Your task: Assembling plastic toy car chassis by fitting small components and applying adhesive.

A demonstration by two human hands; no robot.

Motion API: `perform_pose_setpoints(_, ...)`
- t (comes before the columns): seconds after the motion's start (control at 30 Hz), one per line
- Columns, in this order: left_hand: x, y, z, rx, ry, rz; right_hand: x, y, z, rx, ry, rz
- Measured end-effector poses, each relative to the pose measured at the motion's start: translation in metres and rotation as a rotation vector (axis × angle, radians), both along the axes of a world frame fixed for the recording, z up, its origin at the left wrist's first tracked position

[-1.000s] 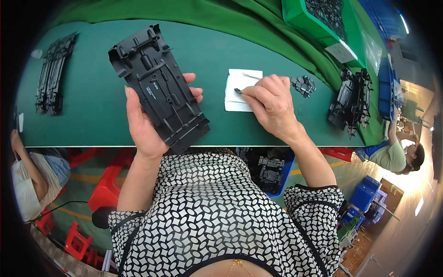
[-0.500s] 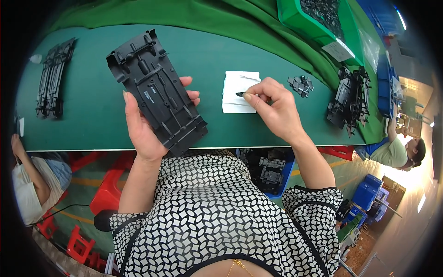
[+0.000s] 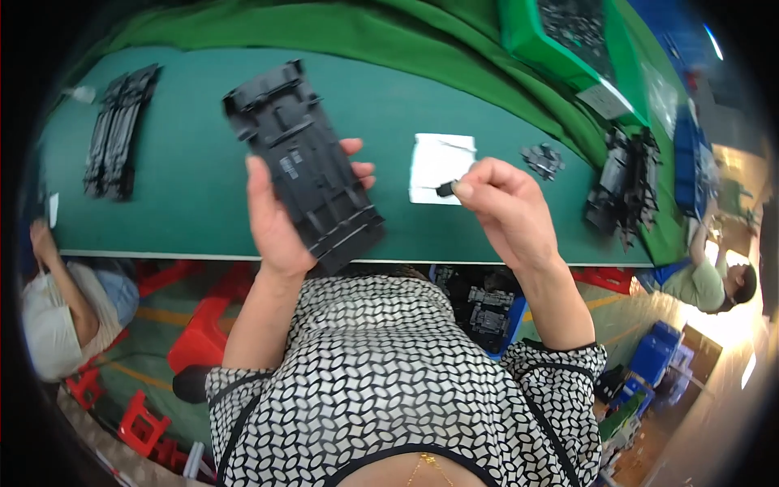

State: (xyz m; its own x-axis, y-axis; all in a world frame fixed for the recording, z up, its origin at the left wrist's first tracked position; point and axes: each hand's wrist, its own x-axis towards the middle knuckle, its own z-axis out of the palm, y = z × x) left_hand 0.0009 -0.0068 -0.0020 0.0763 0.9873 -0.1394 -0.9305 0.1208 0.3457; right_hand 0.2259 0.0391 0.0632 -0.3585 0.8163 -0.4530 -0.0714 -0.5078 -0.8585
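My left hand (image 3: 280, 231) is wrapped round a long black plastic chassis plate (image 3: 304, 166), holding it tilted above the table's near edge. Its face with ribs and small pale print is turned up. Between the thumb and fingers of my right hand (image 3: 507, 203) is a small black plastic part (image 3: 445, 189), pinched just over the near right corner of a white pad (image 3: 438, 154). The part's exact shape is blurred. A small pile of black plastic pieces (image 3: 542, 161) lies on the table, right of the pad.
Black chassis assemblies stand at the left (image 3: 120, 134) and right (image 3: 623, 183) of the green table (image 3: 195, 195). A green bin (image 3: 552, 61) of small black parts sits at the back right. Below the edge is a blue crate (image 3: 513, 321). Other people are seated at both sides.
My right hand has drawn the small part back toward me and slightly right, off the pad's middle. The whole view has shifted a little, and the left hand keeps its hold on the chassis plate.
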Motion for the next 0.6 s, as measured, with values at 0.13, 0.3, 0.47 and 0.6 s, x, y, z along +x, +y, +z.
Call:
perform_pose_setpoints(0.13, 0.004, 0.009, 0.001, -0.027, 0.066, -0.031, -0.023, -0.027, 0.003, 0.658, -0.313, 0.171)
perform_pose_setpoints(0.3, 0.004, 0.009, -0.001, 0.011, 0.127, -0.021, -0.044, -0.034, -0.019, 1.394, -0.321, 0.279)
perform_pose_setpoints(0.47, -0.001, 0.007, -0.002, 0.022, 0.16, -0.02, -0.06, -0.036, -0.032, 1.573, -0.353, 0.333)
perform_pose_setpoints(0.6, -0.001, 0.005, -0.003, 0.066, 0.194, -0.018, -0.063, -0.037, -0.036, 1.693, -0.404, 0.38)
